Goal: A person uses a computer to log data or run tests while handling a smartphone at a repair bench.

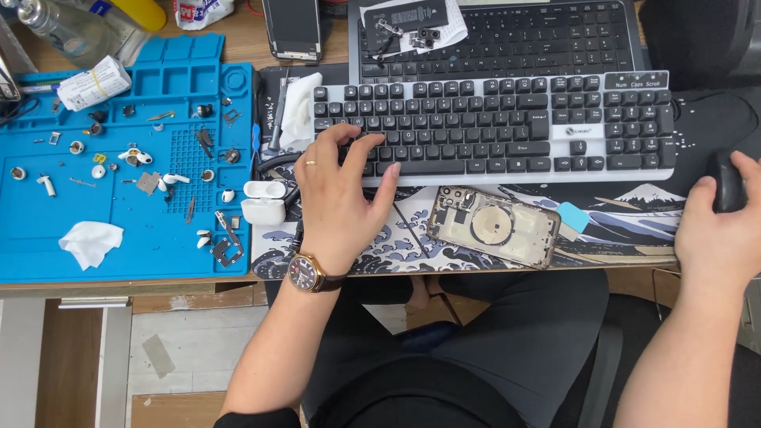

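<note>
While the left hand [337, 202] lay over the lower left keys of a black-keyed keyboard with a white frame [491, 131], its fingers were loosely spread and curled, fingertips resting on the keys, a gold ring on one finger and a round brown-strapped wristwatch [305, 272] on the wrist. Right hand [717, 230]: closed around a black computer mouse [725, 181] at the desk's right edge, fingers wrapped together over its top. Keyboard: set on a desk mat printed with blue-and-white waves [626, 214]. Just below it, on the mat: an opened phone rear housing with a round coil [493, 227], lying flat between the two hands, touched by neither. Beside the left hand: a white earbud case, lid open [264, 201]. Further left: a blue silicone repair mat [119, 198] strewn with small white earbud parts, screws and a crumpled white tissue [89, 242]. Behind the keyboard: a second, all-black keyboard [507, 40].
</note>
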